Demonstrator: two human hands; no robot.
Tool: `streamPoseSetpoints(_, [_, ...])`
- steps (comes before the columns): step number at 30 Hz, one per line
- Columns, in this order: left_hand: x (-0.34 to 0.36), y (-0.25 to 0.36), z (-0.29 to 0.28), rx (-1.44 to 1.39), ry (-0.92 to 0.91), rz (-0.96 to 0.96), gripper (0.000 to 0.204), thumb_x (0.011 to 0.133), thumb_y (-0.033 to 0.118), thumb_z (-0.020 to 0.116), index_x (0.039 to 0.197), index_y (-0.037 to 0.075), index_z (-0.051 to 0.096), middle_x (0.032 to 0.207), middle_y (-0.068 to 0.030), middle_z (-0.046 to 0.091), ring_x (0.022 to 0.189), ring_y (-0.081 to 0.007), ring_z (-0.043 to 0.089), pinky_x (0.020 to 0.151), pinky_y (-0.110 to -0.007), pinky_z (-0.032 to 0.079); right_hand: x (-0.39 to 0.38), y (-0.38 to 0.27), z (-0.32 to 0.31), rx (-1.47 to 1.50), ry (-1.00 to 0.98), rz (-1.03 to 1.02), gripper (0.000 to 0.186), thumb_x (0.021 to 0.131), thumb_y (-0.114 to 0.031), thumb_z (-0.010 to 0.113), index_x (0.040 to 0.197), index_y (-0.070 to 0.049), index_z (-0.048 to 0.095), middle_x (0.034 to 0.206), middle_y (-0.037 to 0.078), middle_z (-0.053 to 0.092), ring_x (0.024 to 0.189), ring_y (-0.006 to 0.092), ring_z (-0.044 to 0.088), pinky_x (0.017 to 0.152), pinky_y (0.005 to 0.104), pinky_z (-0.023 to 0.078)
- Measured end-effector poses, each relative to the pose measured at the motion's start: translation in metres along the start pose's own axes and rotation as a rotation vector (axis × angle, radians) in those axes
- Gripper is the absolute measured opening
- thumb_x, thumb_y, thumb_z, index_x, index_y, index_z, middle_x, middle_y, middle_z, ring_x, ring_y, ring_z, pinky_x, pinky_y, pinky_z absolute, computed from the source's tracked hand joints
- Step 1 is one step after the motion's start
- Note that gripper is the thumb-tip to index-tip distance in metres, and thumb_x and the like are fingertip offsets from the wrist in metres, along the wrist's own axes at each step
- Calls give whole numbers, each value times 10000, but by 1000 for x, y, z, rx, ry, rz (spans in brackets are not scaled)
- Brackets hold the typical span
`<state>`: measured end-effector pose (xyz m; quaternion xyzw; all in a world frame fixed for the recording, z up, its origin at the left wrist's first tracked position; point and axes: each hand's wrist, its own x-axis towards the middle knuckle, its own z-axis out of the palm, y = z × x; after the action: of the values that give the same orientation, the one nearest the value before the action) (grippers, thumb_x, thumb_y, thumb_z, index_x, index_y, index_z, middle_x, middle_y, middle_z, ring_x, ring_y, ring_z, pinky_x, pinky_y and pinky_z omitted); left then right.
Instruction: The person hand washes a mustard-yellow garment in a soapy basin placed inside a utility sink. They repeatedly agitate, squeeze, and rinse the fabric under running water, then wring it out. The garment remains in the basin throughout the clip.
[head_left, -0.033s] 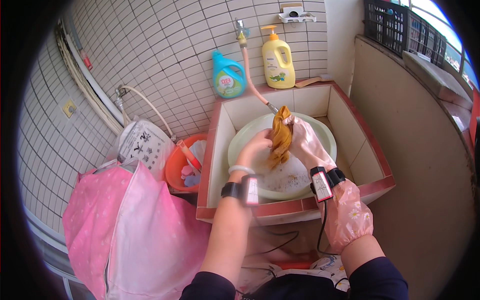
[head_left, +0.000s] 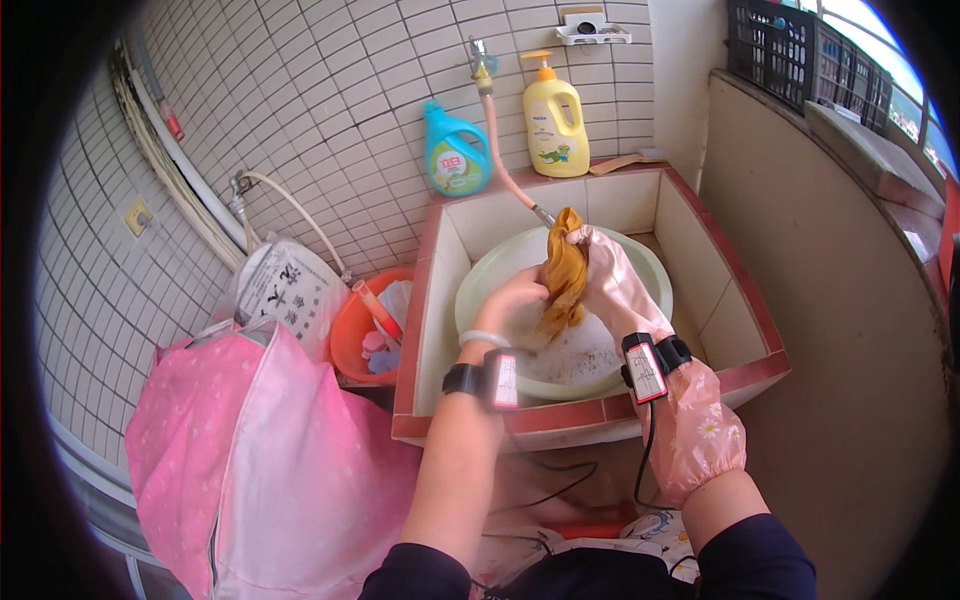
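A wet mustard-brown cloth point(head_left: 567, 270) hangs bunched above a pale green basin point(head_left: 655, 270) of sudsy water. My right hand point(head_left: 597, 262), in a long pink rubber glove with a flowered cuff, is closed on the cloth's upper right side. On the cloth's left edge, my bare left hand point(head_left: 515, 300) has its fingers curled against it; the fingertips are partly hidden. White foam point(head_left: 570, 358) floats under the cloth's lower end. Behind the cloth, the metal end of a pink hose point(head_left: 508, 180) reaches down over the basin.
The basin stands in a tiled sink point(head_left: 720, 300) with a red rim. A blue detergent bottle point(head_left: 455, 165) and a yellow pump bottle point(head_left: 556, 130) stand on its back ledge. To the left are an orange bucket point(head_left: 350, 345) and a large pink fabric cover point(head_left: 270, 450).
The cloth and my fingers have shifted very slightly; both hands stay at the cloth. Nothing else has visibly moved.
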<state>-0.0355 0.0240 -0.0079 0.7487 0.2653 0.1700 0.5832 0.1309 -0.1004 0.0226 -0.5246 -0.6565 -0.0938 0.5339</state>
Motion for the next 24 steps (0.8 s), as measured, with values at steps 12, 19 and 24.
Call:
streamPoseSetpoints(12, [-4,-1,-8,172,15,-116,577,689,192,922,1186,-7,709,1067,-75,745,983,-193,690,907,-331,527,29,-55,-54,1124,148,941,359,941,-302,703,1140,-8,654,996,28,658,955,134,616,905,287,482])
streamPoseSetpoints(19, [-21,15,-35,148,178,-180,450,701,153,910,1081,-23,745,962,-79,754,880,-153,709,782,-305,556,38,-26,-37,702,230,832,355,970,-319,659,1109,6,628,961,17,623,888,96,546,830,277,452])
streamPoseSetpoints(24, [-29,24,-44,382,539,-301,322,739,151,881,1006,20,758,816,-85,734,776,-177,719,672,-311,564,33,-27,-37,640,184,864,484,975,-431,636,1242,-31,589,1134,44,606,1092,130,509,1054,302,343])
